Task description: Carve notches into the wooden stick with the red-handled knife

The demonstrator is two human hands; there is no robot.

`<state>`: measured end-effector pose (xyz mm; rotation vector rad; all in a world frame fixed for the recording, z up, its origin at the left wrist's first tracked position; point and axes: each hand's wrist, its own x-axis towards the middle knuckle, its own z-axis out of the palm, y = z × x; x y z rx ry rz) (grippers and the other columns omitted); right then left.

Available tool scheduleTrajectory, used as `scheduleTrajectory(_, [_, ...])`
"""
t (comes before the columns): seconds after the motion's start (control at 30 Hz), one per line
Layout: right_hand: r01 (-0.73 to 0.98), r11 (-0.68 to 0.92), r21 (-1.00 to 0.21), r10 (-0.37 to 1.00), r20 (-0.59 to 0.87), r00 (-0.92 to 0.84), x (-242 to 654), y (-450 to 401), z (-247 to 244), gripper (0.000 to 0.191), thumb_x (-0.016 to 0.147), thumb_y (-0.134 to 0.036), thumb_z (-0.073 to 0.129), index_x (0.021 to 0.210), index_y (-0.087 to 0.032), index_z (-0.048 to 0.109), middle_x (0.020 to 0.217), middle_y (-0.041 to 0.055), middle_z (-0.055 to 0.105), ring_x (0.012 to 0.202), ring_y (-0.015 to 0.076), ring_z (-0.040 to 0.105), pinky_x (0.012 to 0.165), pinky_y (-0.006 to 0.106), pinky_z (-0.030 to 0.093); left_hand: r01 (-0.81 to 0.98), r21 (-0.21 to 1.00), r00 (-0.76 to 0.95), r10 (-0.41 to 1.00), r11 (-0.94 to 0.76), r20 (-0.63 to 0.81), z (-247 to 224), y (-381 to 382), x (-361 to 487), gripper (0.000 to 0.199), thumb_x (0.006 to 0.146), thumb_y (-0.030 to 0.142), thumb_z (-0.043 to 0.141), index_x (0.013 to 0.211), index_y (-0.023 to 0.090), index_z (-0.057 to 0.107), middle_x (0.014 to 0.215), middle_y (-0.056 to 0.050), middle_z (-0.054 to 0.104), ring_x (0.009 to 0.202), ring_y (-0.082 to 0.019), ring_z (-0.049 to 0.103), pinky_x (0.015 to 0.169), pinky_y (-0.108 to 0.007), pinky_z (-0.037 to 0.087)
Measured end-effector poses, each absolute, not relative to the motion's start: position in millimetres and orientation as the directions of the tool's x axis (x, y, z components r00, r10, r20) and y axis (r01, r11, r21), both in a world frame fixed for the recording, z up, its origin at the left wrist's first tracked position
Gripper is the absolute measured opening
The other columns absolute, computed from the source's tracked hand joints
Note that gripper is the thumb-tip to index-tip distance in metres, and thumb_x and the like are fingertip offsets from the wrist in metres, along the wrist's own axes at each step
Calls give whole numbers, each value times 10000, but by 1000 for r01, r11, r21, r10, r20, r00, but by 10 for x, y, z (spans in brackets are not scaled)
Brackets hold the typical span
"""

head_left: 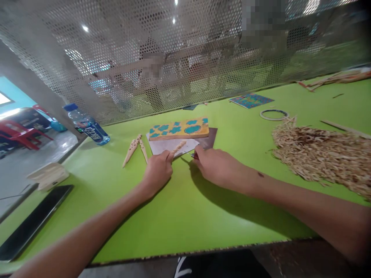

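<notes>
Left hand [158, 173] closed around a small wooden stick [179, 146], right hand [220, 168] narrowly pinched, whatever it holds too small to tell, a paper sheet [171, 146] just ahead of both hands, a painted wooden block [179, 129] beyond that, carved wooden pieces [131, 150] beyond the left hand, and a heap of wood shavings [319, 158] right of the right hand.

The plastic water bottle [88, 125] by the desk's far edge wears a blue label [94, 132] with large white characters, too curved and blurred to read. The dark banner [29, 119] at far left carries faint lettering — also illegible — and the dark cloth [220, 264] at the bottom edge shows a cut-off white mark [181, 267].
</notes>
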<state>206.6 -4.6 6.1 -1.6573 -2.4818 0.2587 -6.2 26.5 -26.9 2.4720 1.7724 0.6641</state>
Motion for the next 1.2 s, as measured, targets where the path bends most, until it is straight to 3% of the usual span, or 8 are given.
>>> scheduleTrajectory(0.1, [911, 361, -201, 932, 41, -360, 2073, -44, 113, 327, 1035, -251, 316, 1116, -99, 595, 894, 234, 731, 742, 340, 709, 548, 356, 342, 897, 281, 245, 913, -341, 326, -282, 262, -69, 355, 1017, 272, 418, 716, 194, 589, 611, -26, 593, 541, -160, 458, 582, -296, 302])
scheduleTrajectory(0.27, [898, 388, -206, 921, 57, -385, 2087, -5, 125, 302, 1032, -277, 343, 1052, -155, 618, 902, 179, 742, 712, 280, 687, 559, 336, 324, 895, 293, 240, 916, -337, 321, -293, 255, -68, 333, 1004, 269, 435, 714, 195, 583, 592, -20, 569, 533, -158, 445, 577, -300, 285])
scheduleTrajectory(0.67, [895, 382, -232, 924, 87, -372, 1969, -33, -68, 330, 1054, -232, 299, 1146, -101, 588, 896, 184, 730, 701, 282, 671, 576, 353, 299, 861, 309, 283, 884, -405, 372, -289, 208, -49, 275, 994, 239, 444, 750, 196, 563, 607, -16, 575, 538, -159, 463, 576, -291, 280])
scheduleTrajectory(0.77, [858, 376, -349, 927, 139, -349, 1922, -67, -53, 296, 1065, -254, 305, 1066, -153, 583, 821, 111, 706, 647, 219, 617, 571, 332, 312, 852, 335, 249, 873, -404, 419, -294, 193, -54, 256, 998, 248, 431, 778, 200, 554, 616, -13, 570, 552, -160, 485, 587, -286, 296])
scheduleTrajectory(0.87, [637, 303, -709, 941, 117, -317, 1911, -76, 26, 273, 1057, -304, 366, 859, -206, 525, 718, 20, 618, 566, 146, 545, 538, 285, 351, 836, 360, 223, 856, -415, 467, -300, 184, -60, 247, 1001, 261, 419, 794, 202, 541, 632, -8, 566, 566, -154, 486, 597, -281, 308])
scheduleTrajectory(0.97, [300, 0, -954, 927, -112, -358, 1913, -93, 113, 275, 1054, -368, 369, 852, -223, 487, 617, -53, 492, 415, 103, 438, 394, 243, 317, 812, 384, 216, 837, -440, 503, -297, 180, -62, 234, 1000, 258, 411, 803, 202, 523, 633, 7, 550, 555, -138, 455, 596, -273, 315])
scheduleTrajectory(1.1, [-45, -285, -957, 863, -236, -447, 1917, -138, 185, 228, 1050, -392, 391, 945, -230, 513, 638, -74, 482, 375, 70, 367, 325, 191, 243, 777, 419, 215, 823, -470, 525, -274, 179, -61, 238, 1001, 256, 407, 786, 205, 497, 610, 30, 517, 529, -121, 424, 561, -256, 306])
scheduleTrajectory(1.2, [-137, -345, -929, 834, -237, -499, 1915, -170, 212, 218, 1051, -386, 376, 968, -238, 513, 641, -77, 479, 374, 69, 356, 331, 186, 238, 756, 438, 217, 818, -486, 532, -255, 180, -66, 254, 1004, 265, 415, 769, 205, 490, 589, 39, 492, 517, -115, 404, 546, -250, 301])
